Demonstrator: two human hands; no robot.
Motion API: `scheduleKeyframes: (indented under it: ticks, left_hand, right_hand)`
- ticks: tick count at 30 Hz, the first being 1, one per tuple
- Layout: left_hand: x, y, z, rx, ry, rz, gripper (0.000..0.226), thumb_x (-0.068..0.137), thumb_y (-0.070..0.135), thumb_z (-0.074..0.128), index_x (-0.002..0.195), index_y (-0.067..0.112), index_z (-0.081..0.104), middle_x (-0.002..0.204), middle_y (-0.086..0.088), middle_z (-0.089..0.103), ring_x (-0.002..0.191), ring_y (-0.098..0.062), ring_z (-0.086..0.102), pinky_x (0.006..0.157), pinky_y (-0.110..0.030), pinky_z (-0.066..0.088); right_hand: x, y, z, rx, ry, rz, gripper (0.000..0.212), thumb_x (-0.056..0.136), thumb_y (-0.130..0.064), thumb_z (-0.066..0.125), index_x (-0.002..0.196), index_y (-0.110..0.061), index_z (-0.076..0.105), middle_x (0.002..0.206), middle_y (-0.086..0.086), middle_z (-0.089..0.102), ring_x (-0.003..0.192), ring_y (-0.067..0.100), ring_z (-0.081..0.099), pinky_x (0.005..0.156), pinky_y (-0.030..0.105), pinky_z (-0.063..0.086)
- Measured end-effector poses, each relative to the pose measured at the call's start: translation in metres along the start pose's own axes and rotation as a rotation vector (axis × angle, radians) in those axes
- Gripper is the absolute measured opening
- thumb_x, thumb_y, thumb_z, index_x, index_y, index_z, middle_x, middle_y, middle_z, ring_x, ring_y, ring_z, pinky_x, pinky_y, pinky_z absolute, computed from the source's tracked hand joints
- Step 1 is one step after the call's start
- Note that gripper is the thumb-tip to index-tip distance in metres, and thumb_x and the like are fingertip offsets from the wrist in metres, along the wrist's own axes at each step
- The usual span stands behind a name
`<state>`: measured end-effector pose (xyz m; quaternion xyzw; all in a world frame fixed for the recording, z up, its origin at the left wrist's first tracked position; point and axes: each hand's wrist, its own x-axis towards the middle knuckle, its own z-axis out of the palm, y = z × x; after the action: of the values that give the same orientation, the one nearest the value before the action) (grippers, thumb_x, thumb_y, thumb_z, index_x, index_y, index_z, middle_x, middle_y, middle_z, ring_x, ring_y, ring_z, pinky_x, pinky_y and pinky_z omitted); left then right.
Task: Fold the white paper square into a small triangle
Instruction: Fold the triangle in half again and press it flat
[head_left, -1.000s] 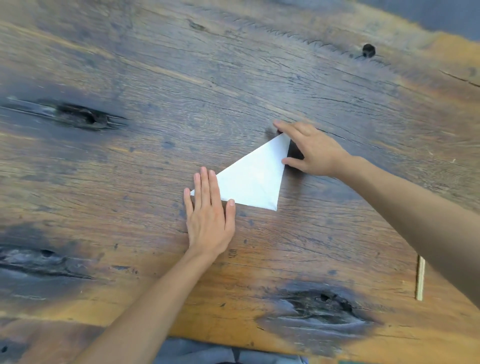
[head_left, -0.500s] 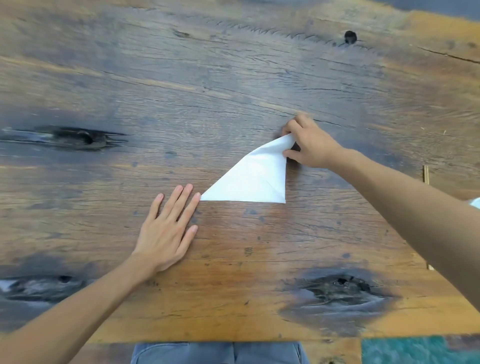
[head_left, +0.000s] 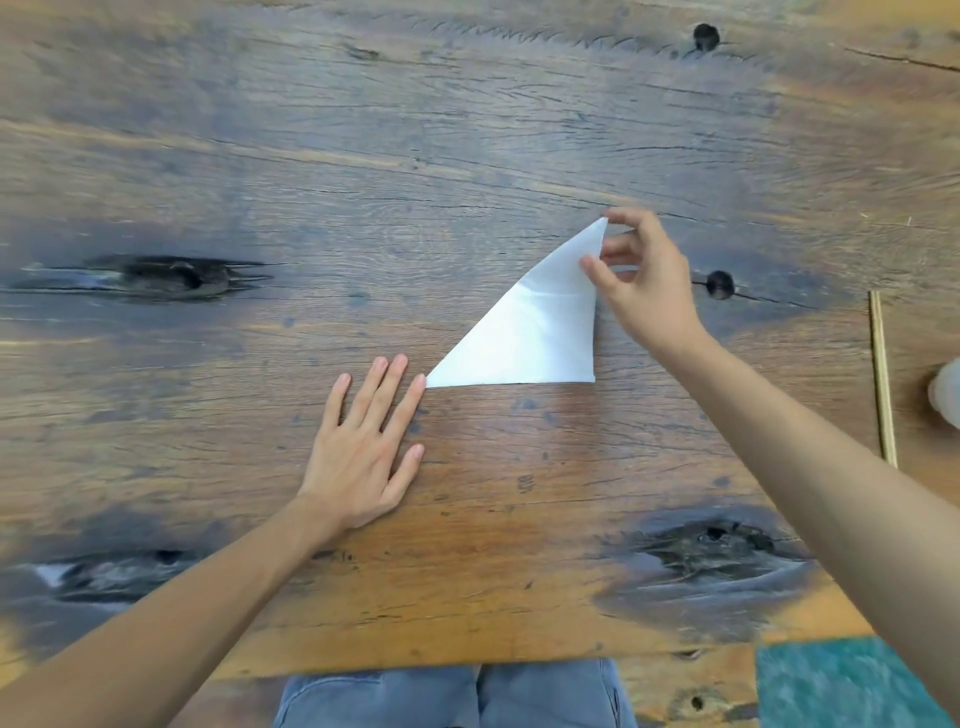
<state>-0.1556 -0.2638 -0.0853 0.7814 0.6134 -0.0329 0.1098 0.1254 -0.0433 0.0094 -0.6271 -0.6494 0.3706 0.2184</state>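
The white paper (head_left: 535, 332), folded into a triangle, lies on the wooden table (head_left: 467, 156) with its long edge slanting from lower left to upper right. My right hand (head_left: 641, 283) pinches the paper's far tip between thumb and fingers and lifts that tip off the wood. My left hand (head_left: 366, 447) rests flat on the table, fingers apart, its index fingertip touching the triangle's near-left corner.
A thin wooden stick (head_left: 883, 379) lies at the right, beside a pale rounded object (head_left: 948, 395) cut off by the frame edge. Dark knots mark the wood. The table's near edge runs above my lap, with a teal patch (head_left: 841, 680) at lower right.
My left hand slid off the paper and now only touches its corner. My right hand went from pressing the far tip to pinching and lifting it. The view shifted.
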Motion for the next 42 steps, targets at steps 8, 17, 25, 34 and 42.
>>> scheduleKeyframes:
  ticks: [8, 17, 25, 34, 42]
  left_hand:
    - [0.0, -0.001, 0.003, -0.012, 0.032, 0.001, 0.077, 0.099, 0.051, 0.035, 0.165, 0.018, 0.013, 0.174, -0.014, 0.011, 0.162, -0.029, 0.01, 0.127, -0.059, 0.017]
    - [0.0, 0.0, 0.002, -0.023, 0.053, 0.0, 0.079, 0.098, 0.052, 0.04, 0.165, 0.019, 0.015, 0.174, -0.012, 0.012, 0.161, -0.028, 0.011, 0.126, -0.058, 0.02]
    - [0.0, 0.001, -0.002, -0.036, 0.054, -0.021, 0.08, 0.099, 0.053, 0.04, 0.165, 0.013, 0.017, 0.174, -0.01, 0.014, 0.161, -0.025, 0.012, 0.127, -0.056, 0.019]
    - [0.0, 0.0, -0.006, -0.059, 0.051, -0.024, 0.079, 0.099, 0.052, 0.041, 0.165, 0.015, 0.017, 0.174, -0.009, 0.016, 0.161, -0.025, 0.014, 0.127, -0.056, 0.02]
    - [-0.001, 0.0, -0.004, -0.047, 0.049, -0.027, 0.08, 0.1, 0.054, 0.038, 0.165, 0.014, 0.016, 0.174, -0.009, 0.014, 0.161, -0.024, 0.012, 0.127, -0.055, 0.02]
  right_hand:
    - [-0.062, -0.019, 0.042, -0.171, 0.069, -0.346, 0.01, 0.094, -0.005, 0.068, 0.103, -0.007, 0.074, 0.099, 0.004, 0.074, 0.092, 0.019, 0.068, 0.085, 0.039, 0.055]
    - [-0.101, -0.016, 0.097, -0.302, 0.046, -0.46, 0.009, 0.093, -0.012, 0.071, 0.097, -0.017, 0.077, 0.096, -0.002, 0.071, 0.088, 0.024, 0.068, 0.078, 0.039, 0.046]
    - [-0.099, -0.001, 0.116, -0.403, -0.054, -0.454, 0.012, 0.091, -0.014, 0.072, 0.1, -0.02, 0.078, 0.102, -0.003, 0.071, 0.094, 0.025, 0.065, 0.082, 0.036, 0.041]
    - [-0.097, 0.007, 0.12, -0.41, -0.087, -0.444, 0.01, 0.092, -0.02, 0.074, 0.102, -0.02, 0.078, 0.105, -0.003, 0.071, 0.096, 0.025, 0.064, 0.081, 0.037, 0.043]
    - [-0.094, 0.007, 0.12, -0.393, -0.094, -0.454, 0.013, 0.094, -0.021, 0.073, 0.105, -0.02, 0.079, 0.105, -0.001, 0.071, 0.095, 0.026, 0.065, 0.081, 0.038, 0.044]
